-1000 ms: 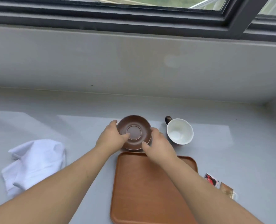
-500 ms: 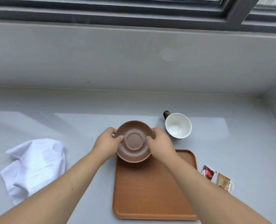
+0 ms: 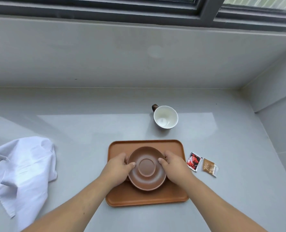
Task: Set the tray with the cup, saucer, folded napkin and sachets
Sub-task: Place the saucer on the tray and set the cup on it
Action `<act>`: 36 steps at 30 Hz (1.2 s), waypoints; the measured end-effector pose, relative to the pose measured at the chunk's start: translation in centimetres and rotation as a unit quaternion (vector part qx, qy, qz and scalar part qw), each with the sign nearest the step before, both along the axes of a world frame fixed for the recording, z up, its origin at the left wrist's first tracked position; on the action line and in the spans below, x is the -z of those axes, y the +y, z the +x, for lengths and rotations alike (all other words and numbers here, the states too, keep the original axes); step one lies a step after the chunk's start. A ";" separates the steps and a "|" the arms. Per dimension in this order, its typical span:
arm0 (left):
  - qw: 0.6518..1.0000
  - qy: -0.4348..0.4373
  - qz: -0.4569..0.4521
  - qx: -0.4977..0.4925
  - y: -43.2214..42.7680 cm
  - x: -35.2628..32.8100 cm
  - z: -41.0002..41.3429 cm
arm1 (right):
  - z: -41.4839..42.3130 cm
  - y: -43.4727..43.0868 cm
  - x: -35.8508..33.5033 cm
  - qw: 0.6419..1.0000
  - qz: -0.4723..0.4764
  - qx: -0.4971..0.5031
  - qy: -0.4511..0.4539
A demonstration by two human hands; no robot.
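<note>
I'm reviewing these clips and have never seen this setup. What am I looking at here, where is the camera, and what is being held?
There is no machine: a person works with bare hands, filmed by a wide-angle camera on their head, looking down. The left hand and right hand grip a brown saucer by opposite edges, over a brown tray on a grey counter. Beyond the tray stands a white-lined cup. Two sachets lie right of the tray, and a crumpled white napkin lies to the left.

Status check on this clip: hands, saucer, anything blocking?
Left hand and right hand both grip the saucer over the tray. Cup, napkin, two sachets off the tray. Nothing blocking.
</note>
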State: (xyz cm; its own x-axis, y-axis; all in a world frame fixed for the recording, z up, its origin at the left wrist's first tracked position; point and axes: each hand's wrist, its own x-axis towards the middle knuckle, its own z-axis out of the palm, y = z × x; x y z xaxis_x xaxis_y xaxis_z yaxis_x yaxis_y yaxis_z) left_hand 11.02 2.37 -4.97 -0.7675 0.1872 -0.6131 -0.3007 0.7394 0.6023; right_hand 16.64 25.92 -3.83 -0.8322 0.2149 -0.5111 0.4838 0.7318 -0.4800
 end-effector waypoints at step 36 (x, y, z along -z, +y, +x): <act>0.952 0.221 -0.104 0.184 12.4 -1.8 -15.9 | -11.2 5.9 -0.8 0.969 -0.126 0.206 0.044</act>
